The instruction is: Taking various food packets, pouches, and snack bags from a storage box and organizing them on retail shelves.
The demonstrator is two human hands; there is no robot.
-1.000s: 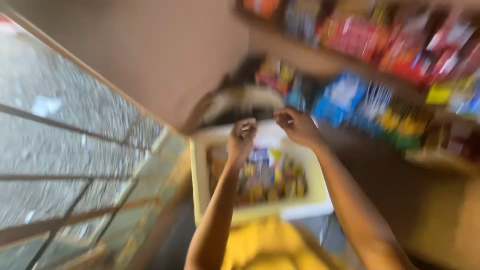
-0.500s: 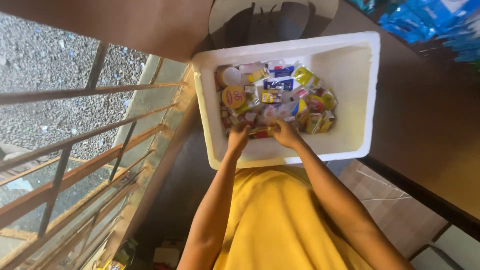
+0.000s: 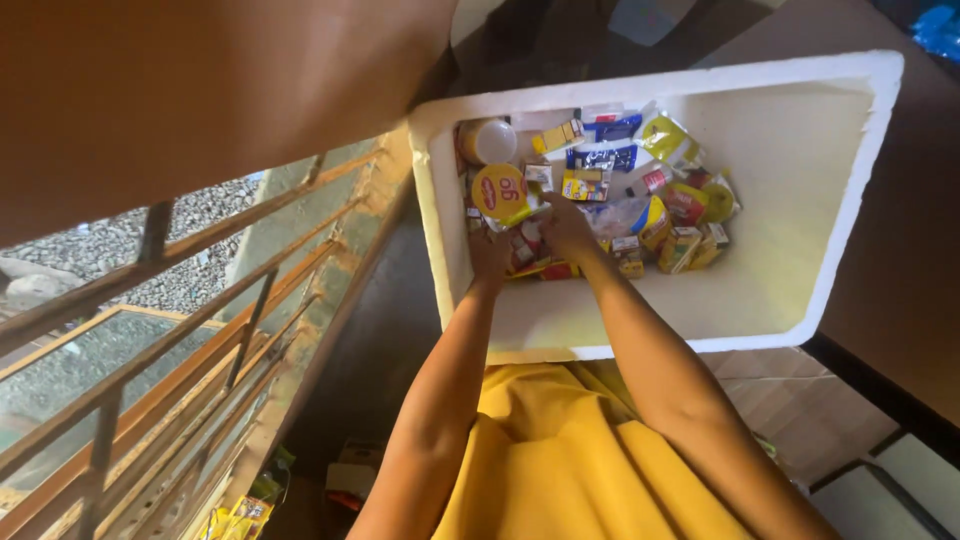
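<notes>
A white foam box [image 3: 830, 180] stands open in front of me, holding several small packets, cartons and sachets in yellow, red and blue. Both my hands reach down into its left half. My left hand [image 3: 490, 255] rests among red and yellow packets [image 3: 530, 250] near the box's left wall, just below a round yellow lid [image 3: 499, 192]. Close beside it, my right hand [image 3: 568, 230] lies on the pile next to a clear plastic bag [image 3: 620, 215]. Its fingers are curled into the packets, and whether either hand grips anything is hidden. A white jar [image 3: 488, 140] sits in the far left corner.
A wooden window grille [image 3: 180, 330] with slanted bars runs along my left, gravel beyond it. A brown wall [image 3: 200, 90] rises above. A dark counter edge [image 3: 900, 390] lies on the right, with pale tiles below. Loose packets [image 3: 240, 515] lie on the floor at lower left.
The view has tilted down from the shelves onto the box, which now looks closer. Both hands have gone from the box's near rim deeper into the pile of packets.
</notes>
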